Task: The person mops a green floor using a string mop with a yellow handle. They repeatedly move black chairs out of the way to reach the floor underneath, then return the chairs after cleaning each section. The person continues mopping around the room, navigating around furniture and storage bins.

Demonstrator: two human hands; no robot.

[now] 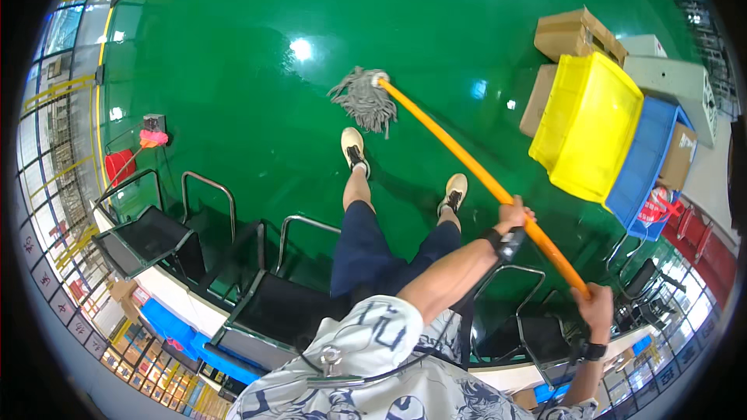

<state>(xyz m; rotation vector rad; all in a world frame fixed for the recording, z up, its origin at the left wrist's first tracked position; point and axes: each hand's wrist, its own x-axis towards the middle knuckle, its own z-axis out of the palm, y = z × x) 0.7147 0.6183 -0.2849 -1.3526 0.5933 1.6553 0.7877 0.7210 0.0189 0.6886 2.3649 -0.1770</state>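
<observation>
Head view: mop (366, 99) on open green floor (257, 23)

Bright overhead lamps glare on glossy floor (233, 47) (edges bend, sharp focus).

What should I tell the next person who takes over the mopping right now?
Left hand: gripping the orange mop handle midway.
Right hand: gripping its top end.
Mop head: on the green floor, just ahead of the feet.
Yellow bin and boxes stand at the right, chairs at the left.
Done and left: the floor shines all over, so mopped parts cannot be told.
</observation>
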